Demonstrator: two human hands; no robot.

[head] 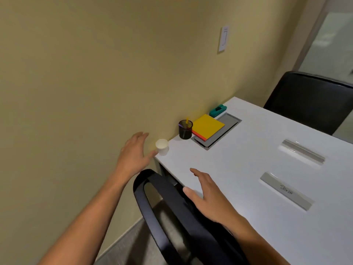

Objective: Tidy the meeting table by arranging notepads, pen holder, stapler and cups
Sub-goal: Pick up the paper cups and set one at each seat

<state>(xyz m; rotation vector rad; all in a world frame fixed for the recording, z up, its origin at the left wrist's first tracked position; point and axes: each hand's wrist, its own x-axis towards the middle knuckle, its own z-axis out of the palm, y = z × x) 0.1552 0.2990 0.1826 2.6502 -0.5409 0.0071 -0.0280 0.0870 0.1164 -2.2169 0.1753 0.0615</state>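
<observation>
The left hand (133,152), fingers spread wide and empty like the right hand (208,197), hovers just beside the white cup (162,146) at the table (248,169) corner, likely reaching for it; next it must close around the cup without tipping it off that edge.

A white paper cup (162,146) stood upright at the table's near left corner. Farther along the wall edge sat a black mesh pen holder (185,129) (a yellow pen and a purple one showed inside). Just right of it lay a stack of notepads (207,127), yellow on top, red beneath, lying flat. Beyond them rested a teal stapler (218,110).
</observation>
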